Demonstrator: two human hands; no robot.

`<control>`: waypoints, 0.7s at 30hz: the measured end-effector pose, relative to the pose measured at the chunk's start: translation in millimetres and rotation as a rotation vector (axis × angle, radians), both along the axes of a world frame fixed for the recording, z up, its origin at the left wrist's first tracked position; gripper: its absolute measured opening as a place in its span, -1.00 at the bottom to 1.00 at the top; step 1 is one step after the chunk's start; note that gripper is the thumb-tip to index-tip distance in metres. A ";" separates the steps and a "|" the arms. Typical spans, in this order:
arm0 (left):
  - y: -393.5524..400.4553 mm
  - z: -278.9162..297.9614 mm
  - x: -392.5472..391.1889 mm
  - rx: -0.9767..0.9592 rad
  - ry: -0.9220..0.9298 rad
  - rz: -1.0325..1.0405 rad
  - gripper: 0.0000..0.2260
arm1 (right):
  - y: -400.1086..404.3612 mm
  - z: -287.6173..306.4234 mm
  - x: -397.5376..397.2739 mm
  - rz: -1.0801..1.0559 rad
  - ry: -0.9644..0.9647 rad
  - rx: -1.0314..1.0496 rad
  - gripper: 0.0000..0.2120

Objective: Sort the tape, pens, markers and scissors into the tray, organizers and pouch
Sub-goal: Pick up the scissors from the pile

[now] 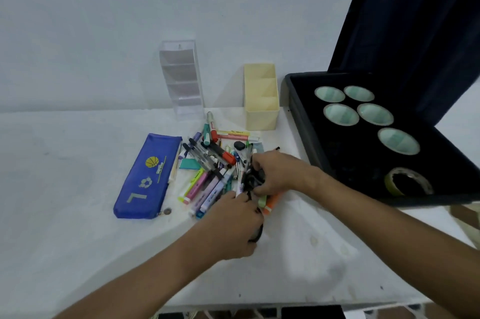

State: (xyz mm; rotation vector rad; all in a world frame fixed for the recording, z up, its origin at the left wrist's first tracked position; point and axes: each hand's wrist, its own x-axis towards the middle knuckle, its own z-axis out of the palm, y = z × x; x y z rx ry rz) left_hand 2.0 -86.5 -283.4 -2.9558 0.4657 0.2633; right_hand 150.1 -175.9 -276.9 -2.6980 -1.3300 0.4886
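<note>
A heap of pens and markers [207, 162] lies in the middle of the white table. My left hand [233, 225] is closed around a black looped handle, apparently scissors [257, 234], at the heap's near edge. My right hand [275, 175] pinches another pair of black scissors [250, 179] on the heap's right side. A blue pouch [148, 178] lies left of the heap. Behind the heap stand a clear organizer [181, 82] and a cream organizer [261, 100]. The black tray [306, 121] at the right holds several tape rolls [340, 114].
A dark blue cloth [415, 20] hangs behind the tray. An olive tape roll [409, 181] sits in the tray's near corner. The table's front edge [259, 305] runs just below my forearms. An orange marker [271, 204] lies under my right hand.
</note>
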 end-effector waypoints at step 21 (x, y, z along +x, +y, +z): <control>80.8 119.4 64.4 -0.546 -0.594 0.507 -0.71 | -14.6 102.9 54.7 -0.281 0.307 0.391 -0.65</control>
